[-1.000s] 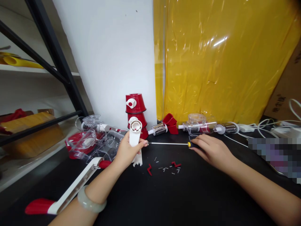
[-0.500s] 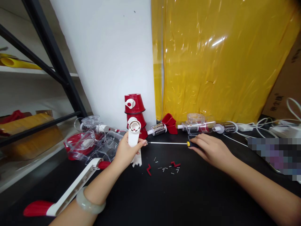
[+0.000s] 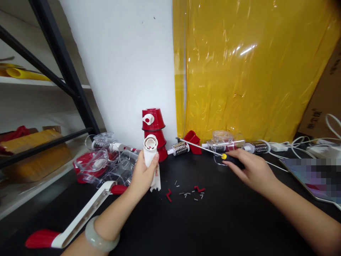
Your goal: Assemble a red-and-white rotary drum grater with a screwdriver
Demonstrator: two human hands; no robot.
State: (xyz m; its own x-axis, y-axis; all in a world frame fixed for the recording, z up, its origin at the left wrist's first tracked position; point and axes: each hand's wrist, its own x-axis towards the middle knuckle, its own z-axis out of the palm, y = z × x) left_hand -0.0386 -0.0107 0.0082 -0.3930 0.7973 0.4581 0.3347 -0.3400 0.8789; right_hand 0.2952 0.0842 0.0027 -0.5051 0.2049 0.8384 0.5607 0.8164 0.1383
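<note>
My left hand (image 3: 144, 174) is wrapped round a white plastic part (image 3: 150, 151), whose round open end faces up. Its toothed lower end shows below my fingers. A screwdriver (image 3: 205, 148) is held by its black and yellow handle in my right hand (image 3: 250, 169), the shaft pointing up and left with its tip apart from the white part. Several small screws (image 3: 186, 194) lie on the black table between two red angled pieces (image 3: 168, 195), (image 3: 199, 189). Behind my left hand stands a stack of red bases (image 3: 154, 120).
Clear plastic housings (image 3: 117, 165) and a white crank arm with red ends (image 3: 86, 212) lie at the left. Metal grater drums (image 3: 179, 148), a red pusher (image 3: 192, 141) and white cables (image 3: 295, 145) line the back. A tablet (image 3: 314, 181) lies at the right.
The screwdriver tip has left my left fingertips and swung up and away; my right hand has moved right. My left thumb now lies against the white part.
</note>
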